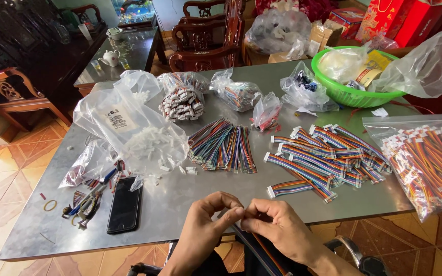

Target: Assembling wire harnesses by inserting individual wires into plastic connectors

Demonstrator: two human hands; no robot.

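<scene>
At the near edge, both hands meet just below the rim of the tabletop [190, 204]. The left hand [200, 225] and the right hand [282, 227] pinch the end of a flat ribbon cable [262, 250] between thumb and fingertips, each grip narrow and closed on that end. The cable's long axis runs from the pinch down and to the right, toward the person's lap, so its free length trails nearer than the grip; its tip points up and left, at the meeting fingertips. Both hands are equally near the tip. The cable looks thin, flexible and striped in dark and warm colours.

On the dull grey metal tabletop, a black phone [124, 204] lies flat to the left of the hands, with small hand tools [85, 202] and a rubber band [50, 205] further left. Beyond them, a crinkled clear bag of small white connectors [149, 145] slumps. In the middle lies a fanned bundle of multicoloured wires [221, 145]; to the right, a loose pile of rainbow ribbon cables with white plugs [323, 153], and a zip bag of similar cables [425, 158] at the right edge. Far back stand more soft plastic bags and a green plastic basket [354, 94]. Dark carved wooden chairs [205, 38] stand past the tabletop.
</scene>
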